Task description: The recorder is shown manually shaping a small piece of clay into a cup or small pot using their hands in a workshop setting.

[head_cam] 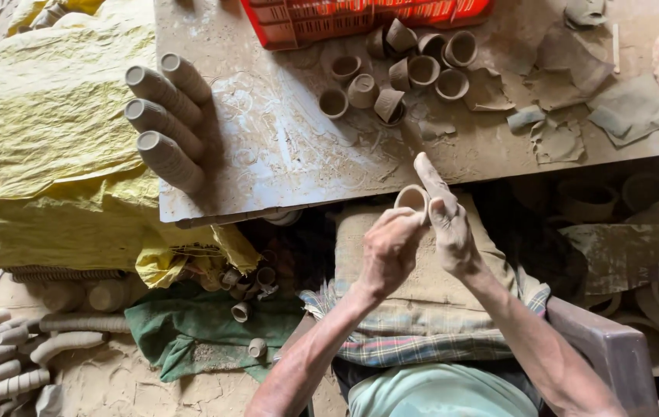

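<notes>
While a small clay cup (412,199) is held above the lap, just below the near edge of the clay-smeared work board (283,154), it is gripped between both hands. The left hand (388,251) is closed around the cup's side and base, and the right hand (450,232) is pressed against its right side, with the index finger stretched straight out toward the board. The cup's mouth is turned up toward the camera and slightly to the left, so its long axis is judged to run from the palms up and away from the body.

Much of the work appears to be done already: four long stacks of nested cups (166,116) are laid on the board's left end, pointing up and to the left, and more stacks (1,355) are lined up on the floor. A cluster of loose cups (399,73) is left unstacked beside the red crate (360,17), some upright and some tipped over. Grey clay scraps (569,85) are scattered to the right.
</notes>
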